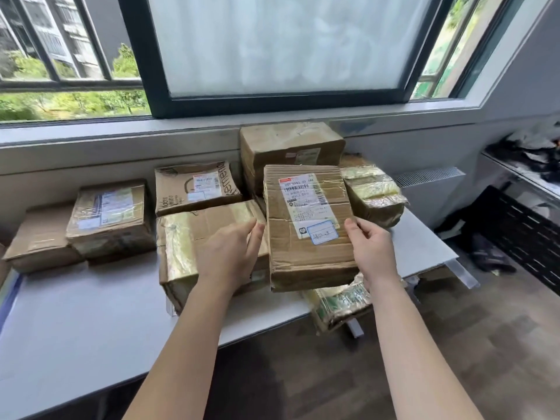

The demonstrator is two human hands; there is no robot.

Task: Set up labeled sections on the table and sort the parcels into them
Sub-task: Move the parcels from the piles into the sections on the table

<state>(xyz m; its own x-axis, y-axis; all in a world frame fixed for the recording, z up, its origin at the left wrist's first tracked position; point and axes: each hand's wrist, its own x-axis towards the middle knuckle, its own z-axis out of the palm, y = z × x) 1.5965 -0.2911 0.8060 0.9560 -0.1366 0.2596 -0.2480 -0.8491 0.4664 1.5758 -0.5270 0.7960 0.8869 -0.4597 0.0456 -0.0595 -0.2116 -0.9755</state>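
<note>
Parcel: brown taped cardboard box with white shipping label (pixel 309 228), raised above white table (pixel 91 322).
Left hand (pixel 233 253): fingers grasping left edge.
Right hand (pixel 371 251): gripping right edge.
Advice: read label, keep level.

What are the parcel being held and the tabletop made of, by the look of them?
The held parcel looks like brown corrugated cardboard, creased and dented, wrapped in clear glossy tape, with a white paper label. Both the left hand and the right hand grip its sides. The table looks like a smooth, matte white board, possibly laminate.
</note>
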